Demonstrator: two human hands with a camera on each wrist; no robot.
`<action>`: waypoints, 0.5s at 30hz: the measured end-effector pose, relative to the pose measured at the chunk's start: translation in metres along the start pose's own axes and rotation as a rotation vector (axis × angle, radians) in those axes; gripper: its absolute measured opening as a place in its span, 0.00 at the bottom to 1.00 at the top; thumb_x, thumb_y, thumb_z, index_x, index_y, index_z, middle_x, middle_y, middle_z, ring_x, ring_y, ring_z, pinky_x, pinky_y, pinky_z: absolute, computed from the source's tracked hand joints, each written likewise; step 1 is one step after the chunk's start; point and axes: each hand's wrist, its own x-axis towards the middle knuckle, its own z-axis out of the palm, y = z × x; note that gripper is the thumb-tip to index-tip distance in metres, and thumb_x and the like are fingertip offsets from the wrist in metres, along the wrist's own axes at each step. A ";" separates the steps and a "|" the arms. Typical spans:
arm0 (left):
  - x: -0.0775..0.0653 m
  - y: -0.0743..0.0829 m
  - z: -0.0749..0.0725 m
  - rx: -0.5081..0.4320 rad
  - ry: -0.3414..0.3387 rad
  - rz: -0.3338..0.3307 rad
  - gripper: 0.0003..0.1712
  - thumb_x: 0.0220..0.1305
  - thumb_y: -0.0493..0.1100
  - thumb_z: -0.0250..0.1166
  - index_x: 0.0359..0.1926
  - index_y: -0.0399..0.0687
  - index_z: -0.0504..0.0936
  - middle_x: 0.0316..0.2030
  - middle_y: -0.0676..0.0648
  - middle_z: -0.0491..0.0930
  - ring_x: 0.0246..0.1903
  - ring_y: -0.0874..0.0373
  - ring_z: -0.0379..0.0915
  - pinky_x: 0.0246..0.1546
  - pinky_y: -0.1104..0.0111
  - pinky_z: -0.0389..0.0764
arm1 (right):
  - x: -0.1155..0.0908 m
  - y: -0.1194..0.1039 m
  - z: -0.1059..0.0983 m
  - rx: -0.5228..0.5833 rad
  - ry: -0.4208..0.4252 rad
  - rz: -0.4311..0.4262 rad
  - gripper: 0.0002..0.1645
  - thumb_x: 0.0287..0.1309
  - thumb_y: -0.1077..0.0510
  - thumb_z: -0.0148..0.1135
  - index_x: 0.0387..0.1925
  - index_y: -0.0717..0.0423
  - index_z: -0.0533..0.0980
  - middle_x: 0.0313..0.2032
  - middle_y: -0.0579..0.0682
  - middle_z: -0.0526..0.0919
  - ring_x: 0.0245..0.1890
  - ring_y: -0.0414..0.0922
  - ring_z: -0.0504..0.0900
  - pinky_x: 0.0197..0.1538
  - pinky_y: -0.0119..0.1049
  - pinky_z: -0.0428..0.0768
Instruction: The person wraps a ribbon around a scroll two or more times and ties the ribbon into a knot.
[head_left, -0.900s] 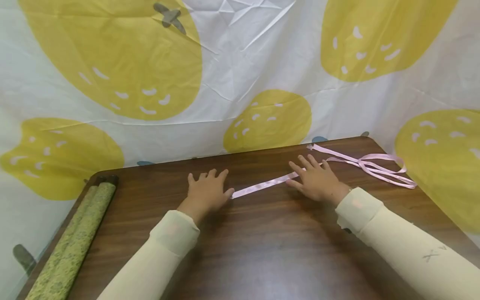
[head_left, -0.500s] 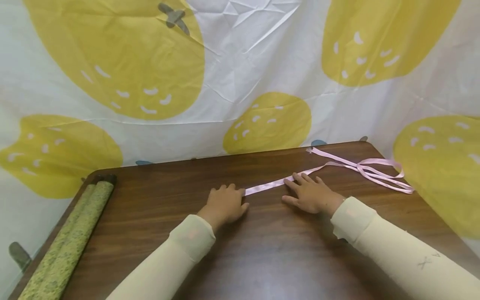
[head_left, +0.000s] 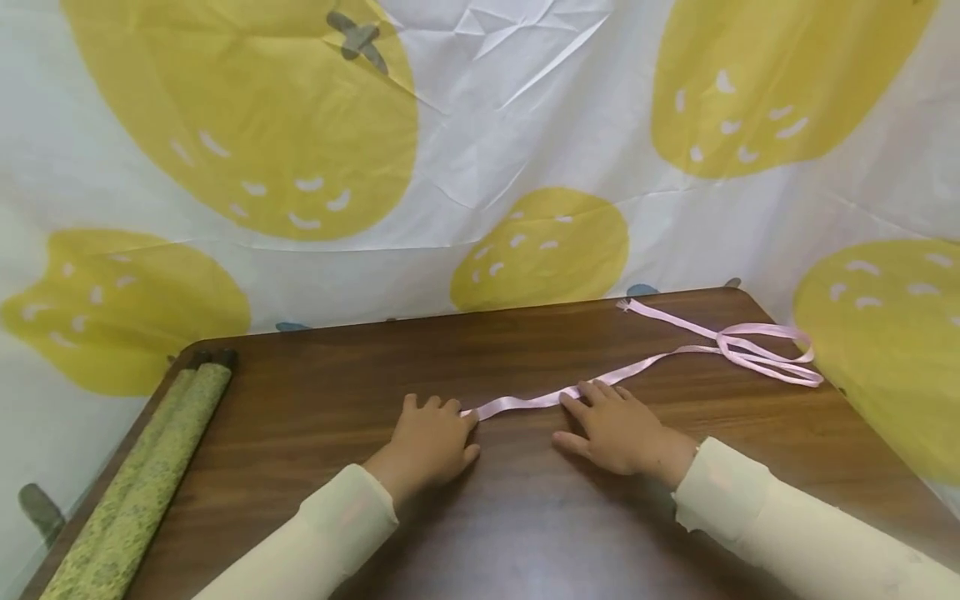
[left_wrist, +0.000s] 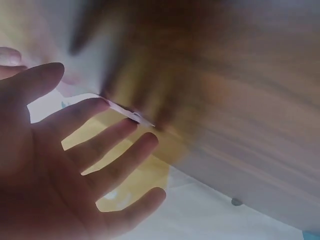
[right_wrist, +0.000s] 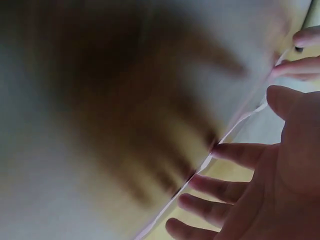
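Observation:
A narrow pink ribbon (head_left: 540, 402) lies across the dark wooden table, slightly wavy between the two hands. My left hand (head_left: 427, 442) is spread palm down, its index fingertip on the ribbon's left end. Farther along the strip, my right hand (head_left: 626, 429) rests its fingertips on the ribbon, fingers straight and thumb held apart. In the right wrist view the ribbon (right_wrist: 205, 161) runs under several straight fingertips. The left wrist view has the ribbon (left_wrist: 122, 110) at the index and middle fingertips, with the palm raised off the tabletop.
The ribbon's remaining length lies in loose loops (head_left: 765, 332) near the table's right edge, one frayed end at the back. Two rolls in yellow-green patterned cover (head_left: 150, 467) lie along the left edge. A white curtain with yellow fruit prints (head_left: 480, 100) hangs behind the table.
Both hands have come nearer to me, drawing the ribbon along. The left hand went right, then back left. The stretch between the hands has gone from straight to wavy.

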 end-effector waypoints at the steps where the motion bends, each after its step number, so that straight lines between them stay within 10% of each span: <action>1: -0.005 -0.002 0.001 0.007 0.008 0.010 0.28 0.61 0.61 0.55 0.60 0.56 0.74 0.53 0.45 0.77 0.52 0.44 0.68 0.54 0.40 0.62 | -0.003 -0.004 0.000 -0.002 0.012 -0.015 0.42 0.62 0.32 0.45 0.64 0.58 0.66 0.63 0.67 0.65 0.63 0.63 0.59 0.62 0.62 0.61; 15: -0.070 -0.020 0.004 -0.004 0.003 0.065 0.27 0.59 0.58 0.60 0.60 0.59 0.75 0.54 0.45 0.77 0.52 0.43 0.69 0.48 0.39 0.69 | -0.024 -0.016 0.004 0.056 0.019 -0.104 0.39 0.63 0.36 0.47 0.67 0.55 0.63 0.65 0.68 0.62 0.64 0.64 0.56 0.63 0.63 0.59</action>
